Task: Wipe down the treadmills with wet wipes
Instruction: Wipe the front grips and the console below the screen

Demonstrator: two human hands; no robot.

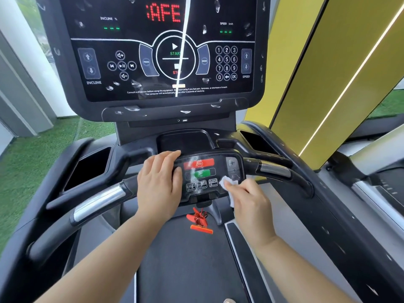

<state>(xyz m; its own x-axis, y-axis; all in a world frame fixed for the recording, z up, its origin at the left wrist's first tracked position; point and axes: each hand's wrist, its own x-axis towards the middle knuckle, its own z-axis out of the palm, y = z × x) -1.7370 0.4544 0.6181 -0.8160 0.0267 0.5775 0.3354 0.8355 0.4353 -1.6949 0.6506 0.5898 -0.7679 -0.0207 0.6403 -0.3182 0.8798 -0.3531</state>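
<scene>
right hand [247,202] is pinching the wipe [229,184] against the button panel [201,186], right edge | left hand [159,180] is lying flat on its left side, fingers together | risk — wipe is passing near the green button [202,173]; a press could start the belt [185,259]

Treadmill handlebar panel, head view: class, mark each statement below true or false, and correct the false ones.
1. The right hand holds a white wipe against the small control panel. True.
2. The left hand holds a second wipe. False: it rests flat on the panel's left side and holds nothing.
3. The large console shows red letters. True.
4. The red safety clip lies on top of the large console. False: it hangs under the small control panel, above the belt.
</scene>
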